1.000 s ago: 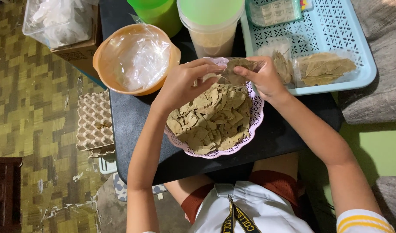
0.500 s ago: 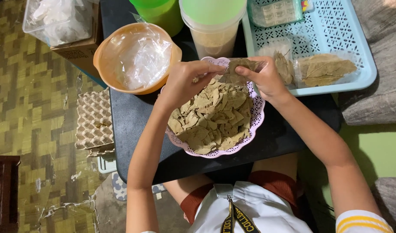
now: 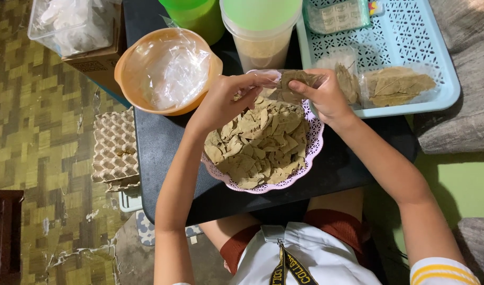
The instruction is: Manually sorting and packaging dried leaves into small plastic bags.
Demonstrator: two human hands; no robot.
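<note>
Dark rectangular desk (image 3: 163, 153): carries all items below, set over a yellow-green patterned floor (image 3: 36, 158).

Light blue perforated plastic tray (image 3: 411, 37): on the far right part of the desk; holds two filled clear packets of dried leaves (image 3: 395, 84) along its near edge and a flat clear packet of small pale sachets (image 3: 337, 16) at its far edge.

Pink lace-edged round plastic plate (image 3: 316, 142): at desk centre, heaped with loose dried olive-brown bay leaves (image 3: 258, 145); its right rim lies just beside the tray.

Orange round plastic bowl (image 3: 127, 89): left of the plate, filled with crumpled clear plastic bags (image 3: 171, 66).

Translucent tub with pale green lid (image 3: 260, 24): beyond the plate, a tan powder visible inside. Bright green plastic container (image 3: 197, 16) beside it, to the left.

Grey cardboard egg trays (image 3: 115, 148): stacked off the desk's left edge. Brown carton (image 3: 97, 60) with a clear box of white material (image 3: 68, 24) on top, farther left.

Small clear plastic bag partly filled with dried leaves (image 3: 292, 84): held above the plate's far rim, between both hands.

Left hand (image 3: 226, 100): fingers pinched on the bag's left, open end.

Right hand (image 3: 326, 95): closed around the bag's right portion, thumb on top, over the plate's far right rim, next to the tray.
</note>
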